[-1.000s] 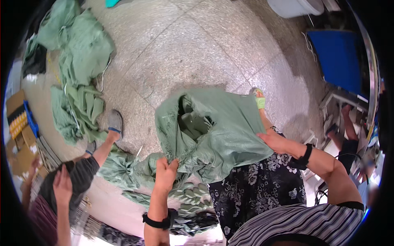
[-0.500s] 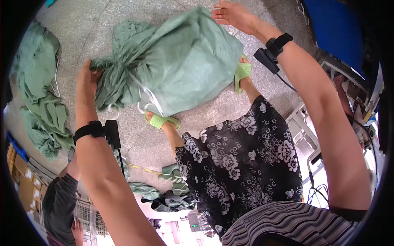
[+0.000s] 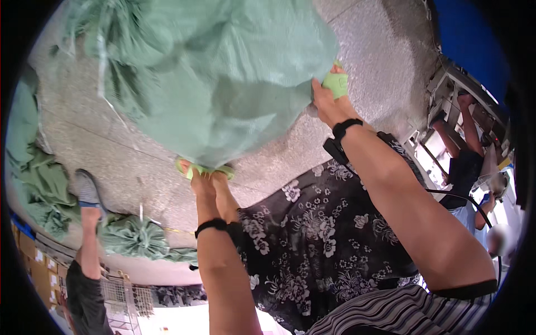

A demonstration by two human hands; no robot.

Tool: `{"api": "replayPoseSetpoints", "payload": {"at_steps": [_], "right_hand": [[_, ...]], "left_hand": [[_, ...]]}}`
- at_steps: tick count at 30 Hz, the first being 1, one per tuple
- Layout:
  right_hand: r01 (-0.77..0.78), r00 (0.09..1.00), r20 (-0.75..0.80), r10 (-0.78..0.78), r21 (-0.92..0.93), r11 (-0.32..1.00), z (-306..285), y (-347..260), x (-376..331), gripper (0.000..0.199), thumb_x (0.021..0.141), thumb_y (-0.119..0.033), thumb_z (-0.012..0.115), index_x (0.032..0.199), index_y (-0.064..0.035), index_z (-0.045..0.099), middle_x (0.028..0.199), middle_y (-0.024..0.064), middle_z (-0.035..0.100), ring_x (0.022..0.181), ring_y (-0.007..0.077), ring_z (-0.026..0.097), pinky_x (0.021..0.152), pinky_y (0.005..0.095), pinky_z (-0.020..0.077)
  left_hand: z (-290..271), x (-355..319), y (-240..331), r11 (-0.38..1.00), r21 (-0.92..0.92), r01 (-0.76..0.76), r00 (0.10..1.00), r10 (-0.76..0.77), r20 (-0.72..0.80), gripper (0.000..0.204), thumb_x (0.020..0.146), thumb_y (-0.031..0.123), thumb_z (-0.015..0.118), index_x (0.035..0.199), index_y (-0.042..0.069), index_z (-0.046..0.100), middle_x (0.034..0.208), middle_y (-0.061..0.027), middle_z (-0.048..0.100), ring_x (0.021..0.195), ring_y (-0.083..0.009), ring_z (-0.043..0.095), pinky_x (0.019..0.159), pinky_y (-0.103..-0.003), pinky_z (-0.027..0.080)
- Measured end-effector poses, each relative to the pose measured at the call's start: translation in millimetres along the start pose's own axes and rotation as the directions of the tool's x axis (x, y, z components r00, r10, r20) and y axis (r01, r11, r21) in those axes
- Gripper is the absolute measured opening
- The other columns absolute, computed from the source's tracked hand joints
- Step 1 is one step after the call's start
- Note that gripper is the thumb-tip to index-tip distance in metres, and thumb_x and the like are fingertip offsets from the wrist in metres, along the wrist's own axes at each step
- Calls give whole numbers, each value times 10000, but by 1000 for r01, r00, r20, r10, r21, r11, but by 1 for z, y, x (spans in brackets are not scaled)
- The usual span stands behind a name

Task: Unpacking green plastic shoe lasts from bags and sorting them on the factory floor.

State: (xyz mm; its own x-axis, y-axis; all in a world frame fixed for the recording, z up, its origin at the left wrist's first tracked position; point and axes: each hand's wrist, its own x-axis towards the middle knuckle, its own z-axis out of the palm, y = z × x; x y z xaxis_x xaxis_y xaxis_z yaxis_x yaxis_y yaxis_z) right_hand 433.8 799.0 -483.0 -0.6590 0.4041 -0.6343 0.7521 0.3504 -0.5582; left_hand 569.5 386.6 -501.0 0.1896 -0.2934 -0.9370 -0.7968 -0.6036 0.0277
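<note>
Gripping green sack (image 3: 223, 84); left hand (image 3: 204, 177) | right hand (image 3: 328, 103) (both clamped, sack lifted)

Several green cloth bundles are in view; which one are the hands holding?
The big bag at the top, gripped by left hand and right hand; the others lie on the floor.

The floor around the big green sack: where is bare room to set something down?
Bare speckled floor lies right of the green sack, up to the blue panel. Another strip runs below the sack, between it and the tied bundle. The left edge is crowded with green cloth piles.
</note>
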Motion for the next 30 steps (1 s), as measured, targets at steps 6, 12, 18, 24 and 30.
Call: {"api": "replayPoseSetpoints", "payload": {"at_steps": [6,12,18,24,30], "right_hand": [[125,989,49,-137,-770,626,8,15,-6,422,949,-240,381,1280,17,424,1342,170,410,1293,255,291,1085,393,157],[-156,955,-293,-34,-601,784,-4,25,12,321,908,-231,480,908,62,611,859,281,618,835,431,593,771,444,447],[-100,985,-154,75,-163,982,26,-25,-14,262,918,-235,476,1004,7,530,760,168,591,683,278,571,607,359,447],[-285,954,92,287,-32,958,-8,-53,-32,368,909,-215,439,669,50,526,565,176,544,516,335,531,607,415,467],[307,905,407,-127,-416,856,-92,-101,-61,357,934,-207,446,660,16,490,523,38,484,417,132,483,408,289,421]], "left_hand": [[53,6,-21,900,-411,-146,983,87,-159,484,923,304,502,1313,38,395,1276,-116,474,1155,-244,463,943,-391,393],[66,6,-21,894,-428,-132,986,72,-153,458,924,288,497,1273,6,408,1306,-118,449,1193,-255,437,998,-384,386],[41,35,49,887,-451,-95,992,122,29,570,923,383,488,1353,38,347,1381,-109,382,1241,-280,398,1034,-408,349],[52,-88,45,878,-457,-144,942,263,207,453,902,229,442,1300,14,427,1311,-137,468,1187,-311,458,1024,-435,365],[22,-240,53,972,-143,-186,938,219,270,430,739,-37,471,1168,-60,489,1069,-144,567,928,-257,583,812,-370,494]]}}
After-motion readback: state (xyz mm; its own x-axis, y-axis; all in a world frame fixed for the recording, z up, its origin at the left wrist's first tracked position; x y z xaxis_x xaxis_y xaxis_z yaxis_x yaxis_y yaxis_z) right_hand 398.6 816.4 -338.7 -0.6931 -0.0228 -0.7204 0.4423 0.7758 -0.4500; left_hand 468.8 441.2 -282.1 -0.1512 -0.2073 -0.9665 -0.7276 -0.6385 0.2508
